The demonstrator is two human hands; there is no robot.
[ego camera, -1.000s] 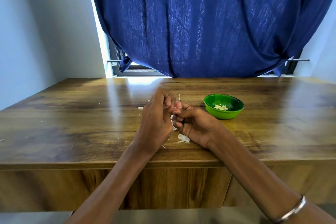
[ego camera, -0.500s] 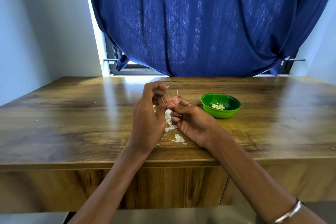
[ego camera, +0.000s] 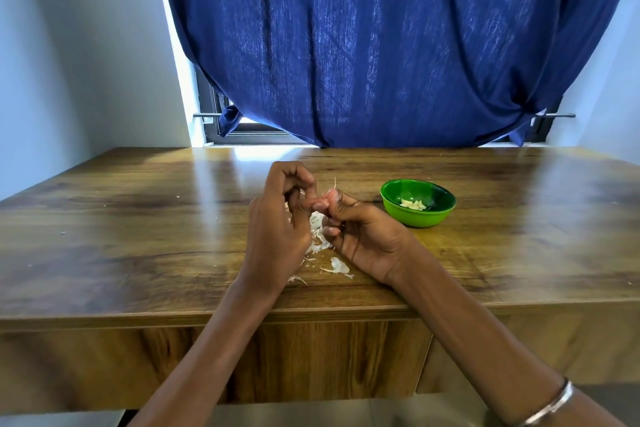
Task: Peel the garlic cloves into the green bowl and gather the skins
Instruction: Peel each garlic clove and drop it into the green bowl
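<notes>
Probably a home: wooden table [ego camera: 138, 236] under a blue-curtained [ego camera: 381, 45] window.

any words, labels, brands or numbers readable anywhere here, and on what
None: no text, label, brand or number shows in this view.
The green bowl is plain, with no print on its wall or rim.
The bangle shows no readable marking.
The curtain and table carry no writing.
</notes>
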